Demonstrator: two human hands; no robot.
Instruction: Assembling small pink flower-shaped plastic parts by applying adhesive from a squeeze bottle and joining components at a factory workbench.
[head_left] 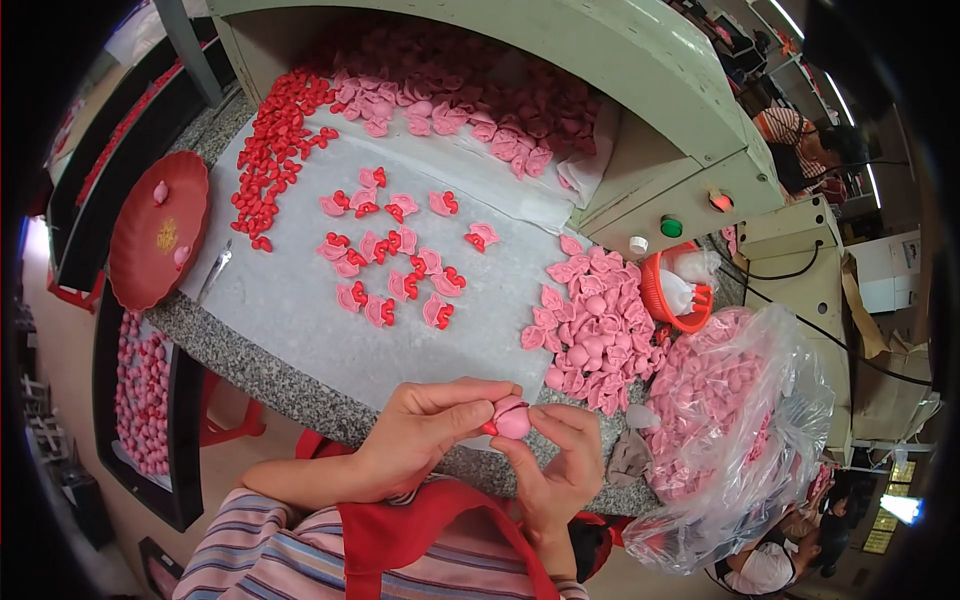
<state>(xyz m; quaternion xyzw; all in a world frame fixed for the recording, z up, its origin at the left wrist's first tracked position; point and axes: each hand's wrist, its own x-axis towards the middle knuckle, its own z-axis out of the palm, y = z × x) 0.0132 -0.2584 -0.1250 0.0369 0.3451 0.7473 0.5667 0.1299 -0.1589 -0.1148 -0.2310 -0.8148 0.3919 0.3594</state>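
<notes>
Close to my body, over the table's near edge, both hands meet on one small rounded pink plastic piece (513, 421) with a bit of red at its left side. My left hand (425, 430) pinches it from the left between thumb and fingers. From the right, the thumb and fingertips of my right hand (560, 465) grip the same piece. Beyond them, on a pale sheet (300, 330), lie several pink pieces paired with red bow-shaped parts (380, 310). A heap of loose pink shells (595, 330) lies to the right of these.
Red parts (265, 170) spread at the far left. More pink pieces (440, 110) lie under a pale green machine housing (640, 70). A red dish (150, 270) and tweezers (215, 270) are left; a red basket (655, 290) and plastic bag (790, 390) are right. A black tray (185, 440) holds pink pieces.
</notes>
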